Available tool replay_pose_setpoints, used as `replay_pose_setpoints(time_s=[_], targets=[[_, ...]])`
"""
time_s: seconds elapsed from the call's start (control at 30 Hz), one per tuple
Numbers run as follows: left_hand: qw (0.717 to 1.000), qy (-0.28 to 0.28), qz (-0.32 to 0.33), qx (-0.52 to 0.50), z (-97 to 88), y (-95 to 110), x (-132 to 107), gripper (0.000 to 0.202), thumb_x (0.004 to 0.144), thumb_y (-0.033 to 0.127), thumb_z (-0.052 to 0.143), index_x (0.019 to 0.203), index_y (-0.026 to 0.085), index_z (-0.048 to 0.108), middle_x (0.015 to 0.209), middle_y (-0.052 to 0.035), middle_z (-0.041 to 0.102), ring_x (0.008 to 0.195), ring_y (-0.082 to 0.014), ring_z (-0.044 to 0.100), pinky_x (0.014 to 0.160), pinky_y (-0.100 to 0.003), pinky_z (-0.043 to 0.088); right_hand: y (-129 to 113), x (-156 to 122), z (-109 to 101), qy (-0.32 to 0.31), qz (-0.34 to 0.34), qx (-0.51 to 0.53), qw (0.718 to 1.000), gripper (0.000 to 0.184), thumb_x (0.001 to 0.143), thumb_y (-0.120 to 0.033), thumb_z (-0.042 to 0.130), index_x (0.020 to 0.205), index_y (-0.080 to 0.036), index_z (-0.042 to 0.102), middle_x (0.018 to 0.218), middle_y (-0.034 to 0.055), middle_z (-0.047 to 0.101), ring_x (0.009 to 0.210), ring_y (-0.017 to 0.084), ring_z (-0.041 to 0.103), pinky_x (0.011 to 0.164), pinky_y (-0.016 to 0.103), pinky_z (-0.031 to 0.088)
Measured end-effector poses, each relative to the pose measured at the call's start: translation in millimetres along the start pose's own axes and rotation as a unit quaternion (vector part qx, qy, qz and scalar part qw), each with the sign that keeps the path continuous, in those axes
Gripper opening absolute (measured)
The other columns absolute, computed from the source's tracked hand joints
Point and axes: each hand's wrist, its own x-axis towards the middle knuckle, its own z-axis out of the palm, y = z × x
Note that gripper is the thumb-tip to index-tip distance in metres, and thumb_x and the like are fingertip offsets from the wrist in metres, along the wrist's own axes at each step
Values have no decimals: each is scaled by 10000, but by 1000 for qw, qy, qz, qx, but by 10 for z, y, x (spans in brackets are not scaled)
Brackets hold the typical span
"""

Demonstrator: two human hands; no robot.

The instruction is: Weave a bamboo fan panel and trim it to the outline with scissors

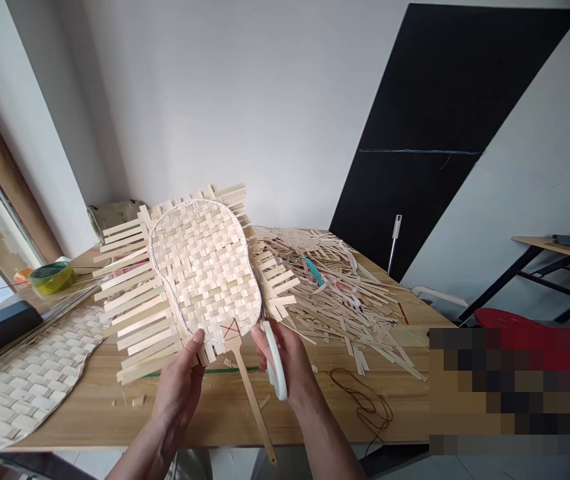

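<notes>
I hold a woven bamboo fan [203,267] upright above the wooden table [315,400]. Loose strip ends stick out all round its stitched outline, and its thin wooden handle [253,400] points down toward me. My left hand [179,387] pinches the fan's lower edge beside the handle, thumb on the weave. My right hand [285,363] is closed round white-handled scissors [275,360], whose blades reach the fan's lower right edge.
A heap of cut bamboo strips [345,293] covers the table's right half, with a teal tool [313,270] in it. A woven mat [25,380] lies at left, a green tape roll [52,277] behind it. A brown cord [365,400] lies near the front edge.
</notes>
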Motion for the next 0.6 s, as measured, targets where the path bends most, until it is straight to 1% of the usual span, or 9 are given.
replay_pose_setpoints(time_s=[0.13, 0.23, 0.33, 0.43, 0.6], targets=[[1000, 12, -9, -5, -8, -13, 24, 275, 763, 19, 611, 1022, 105, 640, 869, -85, 707, 838, -155, 669, 791, -210, 529, 15, 2, -20, 18, -11, -57, 998, 449, 727, -588, 564, 859, -161, 606, 465, -62, 382, 426, 118, 382, 425, 247, 316], [1000, 11, -9, -5, -15, -20, 27, 251, 770, 22, 605, 998, 117, 650, 892, -72, 707, 858, -152, 664, 782, -201, 529, 13, -11, -37, 20, -12, -74, 997, 389, 747, -571, 549, 757, -183, 571, 479, -64, 369, 433, 107, 364, 435, 242, 309], [1000, 9, -6, -1, -17, -21, 20, 216, 784, 27, 587, 967, 119, 655, 922, -68, 705, 856, -143, 662, 750, -184, 532, 16, -21, -46, 19, -4, -82, 996, 355, 750, -543, 559, 696, -195, 516, 495, -65, 387, 431, 96, 356, 429, 233, 303], [1000, 13, -10, 11, -29, -20, 24, 184, 789, 24, 579, 934, 110, 652, 925, -73, 703, 844, -133, 662, 717, -168, 533, 13, -35, -52, 14, 10, -84, 996, 354, 748, -541, 558, 664, -205, 482, 462, -69, 380, 404, 95, 353, 404, 229, 291], [1000, 7, -20, 8, -79, -2, 67, 93, 777, 31, 601, 824, 90, 654, 848, -76, 704, 772, -124, 664, 687, -153, 531, -2, -63, -56, -8, 35, -66, 997, 368, 740, -533, 574, 618, -212, 441, 438, -72, 380, 378, 88, 354, 385, 219, 300]])
